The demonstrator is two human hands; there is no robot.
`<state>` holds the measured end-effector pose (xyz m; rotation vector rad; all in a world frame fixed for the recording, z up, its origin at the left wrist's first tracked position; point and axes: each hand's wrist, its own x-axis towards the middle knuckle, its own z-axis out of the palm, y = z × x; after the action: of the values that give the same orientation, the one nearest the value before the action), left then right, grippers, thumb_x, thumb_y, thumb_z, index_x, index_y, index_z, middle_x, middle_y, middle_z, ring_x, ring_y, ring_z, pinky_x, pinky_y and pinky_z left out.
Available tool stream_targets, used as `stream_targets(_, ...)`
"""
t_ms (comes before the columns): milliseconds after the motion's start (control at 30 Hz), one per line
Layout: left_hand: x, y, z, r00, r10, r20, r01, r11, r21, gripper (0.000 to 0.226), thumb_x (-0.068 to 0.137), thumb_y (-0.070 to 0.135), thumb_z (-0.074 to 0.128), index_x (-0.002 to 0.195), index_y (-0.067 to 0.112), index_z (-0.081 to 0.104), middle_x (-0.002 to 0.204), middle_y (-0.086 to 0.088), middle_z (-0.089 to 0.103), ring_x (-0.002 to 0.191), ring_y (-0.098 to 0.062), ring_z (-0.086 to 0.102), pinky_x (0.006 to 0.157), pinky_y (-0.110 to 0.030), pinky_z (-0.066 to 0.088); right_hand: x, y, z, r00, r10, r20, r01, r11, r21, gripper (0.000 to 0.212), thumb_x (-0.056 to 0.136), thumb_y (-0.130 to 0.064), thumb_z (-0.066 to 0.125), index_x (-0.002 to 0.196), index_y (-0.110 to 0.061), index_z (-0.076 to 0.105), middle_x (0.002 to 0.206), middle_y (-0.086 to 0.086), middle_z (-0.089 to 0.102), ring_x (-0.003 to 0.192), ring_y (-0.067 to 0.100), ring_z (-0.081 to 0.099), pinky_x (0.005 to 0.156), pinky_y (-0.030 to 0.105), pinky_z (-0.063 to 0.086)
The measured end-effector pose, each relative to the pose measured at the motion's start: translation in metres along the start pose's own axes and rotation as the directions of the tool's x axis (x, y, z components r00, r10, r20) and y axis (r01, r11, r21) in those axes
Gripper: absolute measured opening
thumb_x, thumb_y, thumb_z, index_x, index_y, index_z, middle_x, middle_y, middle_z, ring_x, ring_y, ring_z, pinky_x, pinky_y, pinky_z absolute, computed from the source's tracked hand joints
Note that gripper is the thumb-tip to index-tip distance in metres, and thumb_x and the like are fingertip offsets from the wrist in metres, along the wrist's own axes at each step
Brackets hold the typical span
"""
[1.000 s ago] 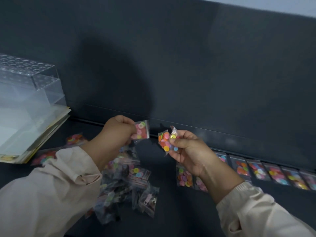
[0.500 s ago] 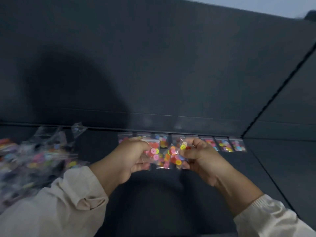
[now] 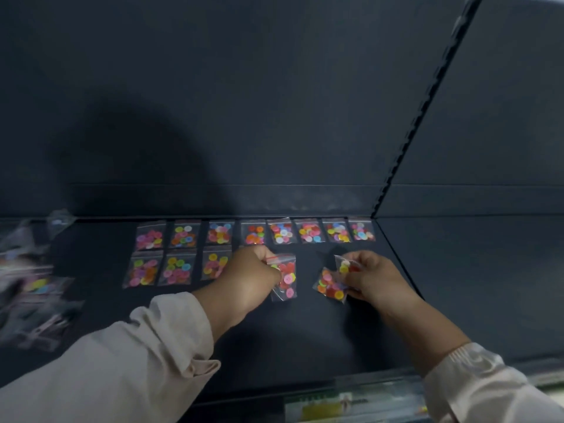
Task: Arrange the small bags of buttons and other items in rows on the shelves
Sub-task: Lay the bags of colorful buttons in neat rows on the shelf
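Left hand pinches one button bag, right hand pinches two bags beside it.

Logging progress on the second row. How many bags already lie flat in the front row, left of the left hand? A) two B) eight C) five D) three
D: three front-row bags lie flat side by side beside the left hand, which grips a fourth bag; the right hand holds two more bags.
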<state>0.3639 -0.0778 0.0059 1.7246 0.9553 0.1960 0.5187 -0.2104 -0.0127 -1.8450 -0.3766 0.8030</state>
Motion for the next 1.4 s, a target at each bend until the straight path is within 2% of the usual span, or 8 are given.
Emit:
stream_targets(233, 0.011, 0.000, 0.030, 0.985, 0.167, -0.048, -0.137, 0.915, 0.380, 0.013, 0.087, 0.014, 0.058, 0.097, 0.022, 0.060, 0.090, 0.000, 0.063, 0.084, -0.019, 0.060, 0.061, -0.023, 0.042, 0.006, 0.007, -0.012, 0.991, -0.118, -0.062, 0.119, 0.993, 0.010, 0.030, 0.081, 0.011, 0.059, 0.100, -0.012, 0.064, 0.089, 0.005, 0.070, 0.077, 0.014, 0.068, 0.064, 0.022, 0.054)
stream_targets(333, 0.008, -0.006, 0.034, 0.893, 0.429, -0.139, -0.239, 0.712, 0.660, 0.044, 0.086, 0.019, 0.061, 0.128, 0.019, 0.047, 0.115, 0.000, 0.052, 0.105, -0.018, 0.051, 0.083, -0.025, 0.043, 0.011, 0.006, -0.016, 0.990, -0.121, -0.074, 0.125, 0.991, 0.055, 0.031, 0.083, 0.011, 0.058, 0.102, -0.014, 0.060, 0.087, 0.003, 0.069, 0.070, 0.009, 0.067, 0.054, 0.017, 0.052)
stream_targets(433, -0.005, -0.015, 0.037, 0.811, 0.584, -0.030, -0.360, 0.538, 0.762, 0.036, 0.083, 0.017, 0.059, 0.119, 0.018, 0.055, 0.112, 0.000, 0.054, 0.104, -0.020, 0.050, 0.089, -0.029, 0.041, 0.018, 0.009, -0.019, 0.983, -0.155, -0.096, 0.152, 0.988, -0.031, 0.041, 0.085, 0.003, 0.061, 0.119, -0.020, 0.051, 0.099, -0.001, 0.066, 0.083, 0.008, 0.064, 0.061, 0.015, 0.050)
stream_targets(533, -0.019, -0.023, 0.042, 0.804, 0.573, 0.161, -0.442, 0.394, 0.806, 0.030, 0.083, 0.030, 0.048, 0.107, 0.021, 0.063, 0.109, 0.003, 0.060, 0.104, -0.021, 0.055, 0.092, -0.030, 0.031, 0.023, 0.014, -0.022, 0.957, -0.272, -0.097, 0.233, 0.926, -0.299, 0.047, 0.086, -0.007, 0.064, 0.128, -0.022, 0.050, 0.112, -0.006, 0.059, 0.095, 0.010, 0.058, 0.073, 0.015, 0.044)
stream_targets(667, -0.025, -0.028, 0.046, 0.901, 0.327, 0.286, -0.409, 0.414, 0.813, 0.058, 0.096, 0.049, 0.029, 0.146, 0.021, 0.025, 0.157, 0.004, 0.014, 0.143, -0.016, 0.010, 0.115, -0.035, 0.003, 0.021, 0.022, -0.024, 0.903, -0.427, -0.039, 0.309, 0.709, -0.634, 0.043, 0.091, -0.008, 0.053, 0.133, -0.020, 0.051, 0.140, 0.003, 0.044, 0.125, 0.019, 0.046, 0.098, 0.018, 0.033)
stream_targets(933, -0.008, -0.026, 0.044, 0.929, 0.255, 0.268, -0.355, 0.409, 0.841, 0.073, 0.093, 0.060, 0.024, 0.150, 0.020, 0.004, 0.159, 0.002, -0.005, 0.145, -0.015, -0.009, 0.116, -0.036, -0.008, 0.010, 0.038, -0.028, 0.894, -0.385, 0.227, 0.380, 0.387, -0.840, 0.044, 0.098, -0.020, 0.038, 0.141, -0.029, 0.038, 0.152, -0.009, 0.029, 0.143, 0.017, 0.010, 0.116, 0.039, 0.019)
stream_targets(1267, 0.006, -0.026, 0.040, 0.934, 0.252, 0.255, -0.341, 0.409, 0.846, 0.074, 0.093, 0.060, 0.026, 0.150, 0.020, 0.003, 0.159, 0.002, -0.005, 0.145, -0.015, -0.009, 0.117, -0.038, -0.008, 0.010, 0.036, -0.023, 0.871, -0.420, 0.256, 0.420, 0.363, -0.832, 0.043, 0.100, -0.027, 0.035, 0.142, -0.033, 0.035, 0.152, -0.012, 0.028, 0.143, 0.014, 0.011, 0.113, 0.033, 0.009)
stream_targets(1400, 0.005, -0.029, 0.039, 0.919, 0.302, 0.252, -0.364, 0.409, 0.837, 0.075, 0.093, 0.059, 0.028, 0.150, 0.021, 0.000, 0.159, 0.003, -0.007, 0.145, -0.014, -0.011, 0.116, -0.037, -0.010, 0.006, 0.037, -0.018, 0.796, -0.563, 0.220, 0.486, 0.378, -0.788, 0.041, 0.088, -0.019, 0.046, 0.127, -0.021, 0.058, 0.137, 0.002, 0.052, 0.126, 0.028, 0.043, 0.101, 0.037, 0.029)
